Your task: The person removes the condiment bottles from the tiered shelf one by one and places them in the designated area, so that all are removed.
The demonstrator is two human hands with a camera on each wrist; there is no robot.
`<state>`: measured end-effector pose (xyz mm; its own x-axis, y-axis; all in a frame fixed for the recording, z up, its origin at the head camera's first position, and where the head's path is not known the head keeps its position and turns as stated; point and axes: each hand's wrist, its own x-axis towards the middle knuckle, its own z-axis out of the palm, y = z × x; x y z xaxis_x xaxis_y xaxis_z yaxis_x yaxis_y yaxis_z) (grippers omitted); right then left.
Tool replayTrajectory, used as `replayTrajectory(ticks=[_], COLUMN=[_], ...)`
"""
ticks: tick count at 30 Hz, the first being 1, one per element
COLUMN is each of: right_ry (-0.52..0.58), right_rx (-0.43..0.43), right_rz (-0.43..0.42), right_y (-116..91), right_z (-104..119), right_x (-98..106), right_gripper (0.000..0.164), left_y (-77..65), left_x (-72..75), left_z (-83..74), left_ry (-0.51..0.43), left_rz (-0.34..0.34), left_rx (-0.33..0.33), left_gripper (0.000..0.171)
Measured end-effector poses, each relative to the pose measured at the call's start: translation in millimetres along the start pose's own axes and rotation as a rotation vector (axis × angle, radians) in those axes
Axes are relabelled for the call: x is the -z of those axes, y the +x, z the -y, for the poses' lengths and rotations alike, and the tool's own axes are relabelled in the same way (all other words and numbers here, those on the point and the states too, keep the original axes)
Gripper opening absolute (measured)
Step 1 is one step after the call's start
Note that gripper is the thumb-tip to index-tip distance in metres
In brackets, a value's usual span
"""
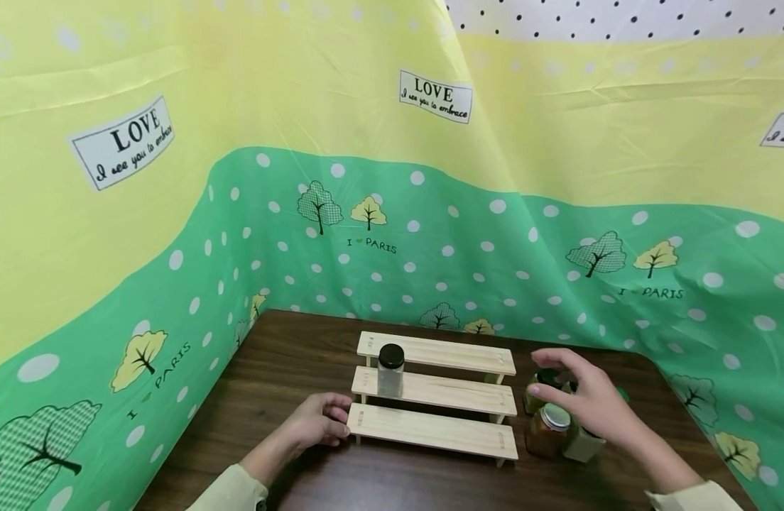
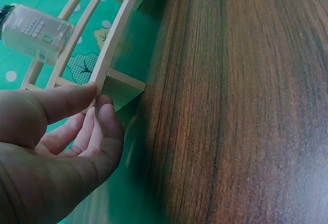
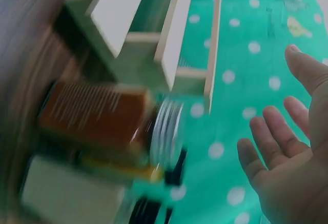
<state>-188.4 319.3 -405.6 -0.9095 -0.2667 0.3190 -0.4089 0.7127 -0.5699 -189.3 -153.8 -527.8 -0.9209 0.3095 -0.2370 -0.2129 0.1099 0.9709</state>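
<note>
A three-tier wooden rack (image 1: 433,430) stands on the table. My left hand (image 1: 315,420) is at the left end of its front tier; in the left wrist view the thumb and index finger (image 2: 108,124) pinch the board's corner. A clear spice jar (image 1: 390,382) with a black lid stands upright on the middle tier, near its left end. My right hand (image 1: 586,394) hovers over a cluster of jars right of the rack, fingers spread and holding nothing. The cluster includes a silver-lidded jar with reddish-brown contents (image 1: 547,434), a pale jar (image 1: 584,447) and a dark-lidded jar (image 1: 534,399), partly hidden by the hand.
The dark wood-grain table (image 1: 290,348) is bounded at the back and sides by a hanging green and yellow cloth (image 1: 379,270). A bit of green (image 1: 623,394) shows behind my right hand; its kind is hidden.
</note>
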Motion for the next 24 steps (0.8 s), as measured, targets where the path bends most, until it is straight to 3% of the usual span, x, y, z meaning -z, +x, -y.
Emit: replayTrajectory(ticks=[11, 24], right_ry=[0.123, 0.298], right_rx=[0.028, 0.045], right_rz=[0.120, 0.262], right_y=[35.9, 60.0], right_z=[39.4, 78.4], right_x=[-53.7, -111.0], right_gripper=[0.054, 0.054], left_y=[0.5, -0.8], left_x=[-0.6, -1.5], left_z=[-0.8, -2.7], left_ry=[0.004, 0.016], left_rz=[0.003, 0.001], left_rx=[0.000, -0.002], left_gripper=[0.058, 0.058])
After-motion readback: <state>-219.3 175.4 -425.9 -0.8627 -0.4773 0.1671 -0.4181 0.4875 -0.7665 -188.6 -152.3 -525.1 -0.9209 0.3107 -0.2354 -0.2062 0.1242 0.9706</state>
